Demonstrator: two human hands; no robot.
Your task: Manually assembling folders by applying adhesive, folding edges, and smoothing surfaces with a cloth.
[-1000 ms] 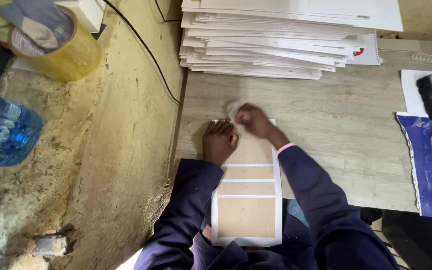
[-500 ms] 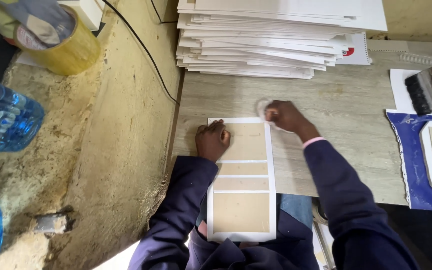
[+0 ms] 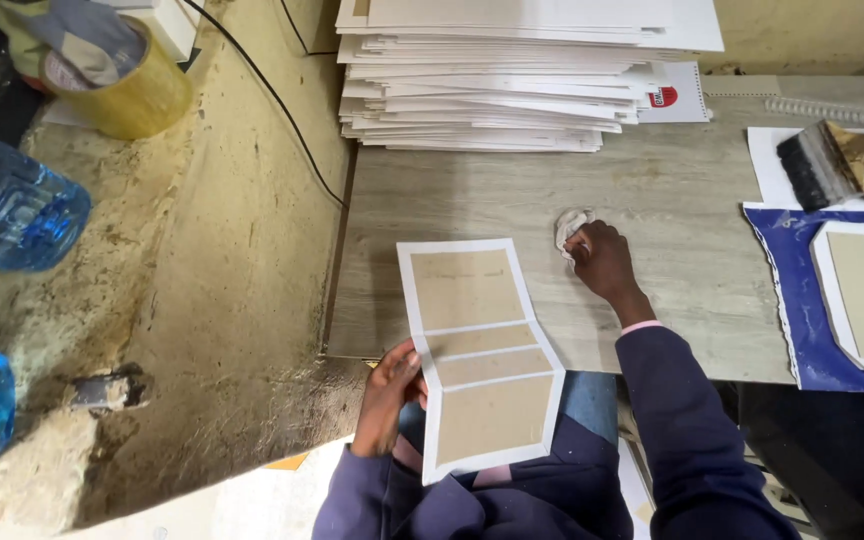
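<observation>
So the thing being handled is a white-bordered cover piece (image 3: 475,355) with four tan board panels stuck on it, two big ones at the ends and two narrow strips in the middle. Its far end is laid on the bench (image 3: 652,200) near the front-left corner, and the near end hangs off the front edge over the lap. The left hand (image 3: 389,393) is pinched on the cover's left edge, about at the narrow strips, thumb on top. The right hand (image 3: 602,262) is closed around a small crumpled whitish rag (image 3: 569,228), pressed to the bench top just right of the cover, apart from it.

Progress-wise: all four boards look seated and the white margin is flat all round, not folded over, so the gluing looks done and the turn-in of the edges looks left, as a guess. A tall stack of similar white sheets (image 3: 512,70) is piled along the back edge of the bench, so plenty seems to be waiting.

At the right edge, a blue-backed sheet (image 3: 787,300) with a tan board on it is laid out, and a flat brush (image 3: 832,160) is resting behind it on white paper.

Containers: off the bench to the left, on the rough ledge, a yellow tub (image 3: 132,95) is stuffed with a grey cloth, and two blue-tinted clear water bottles (image 3: 12,215) are lying near the left side; how full can't be told. A black cable (image 3: 272,95) is run across the ledge.
</observation>
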